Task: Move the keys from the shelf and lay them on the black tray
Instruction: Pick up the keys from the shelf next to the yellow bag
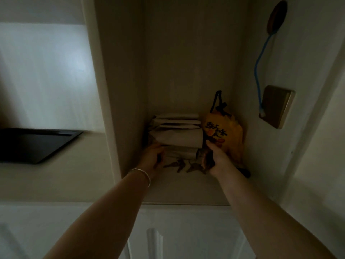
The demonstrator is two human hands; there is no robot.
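Note:
A bunch of dark keys (186, 166) lies on the pale shelf (186, 189) inside a dim alcove, spread out between my two hands. My right hand (216, 159) grips a brown tag-like piece (204, 159) at the right end of the bunch. At the left end my left hand (152, 158), with a silver bangle on the wrist, has its fingers curled; what they hold is hidden in shadow. The black tray (37, 144) sits on a ledge to the left, outside the alcove, with nothing on it.
A stack of folded grey paper bags (177, 135) fills the back of the shelf behind the keys. A yellow printed bag (225, 135) leans in the right corner. On the right wall are a switch plate (276, 106) and a blue cord (260, 71). The alcove's side walls stand close.

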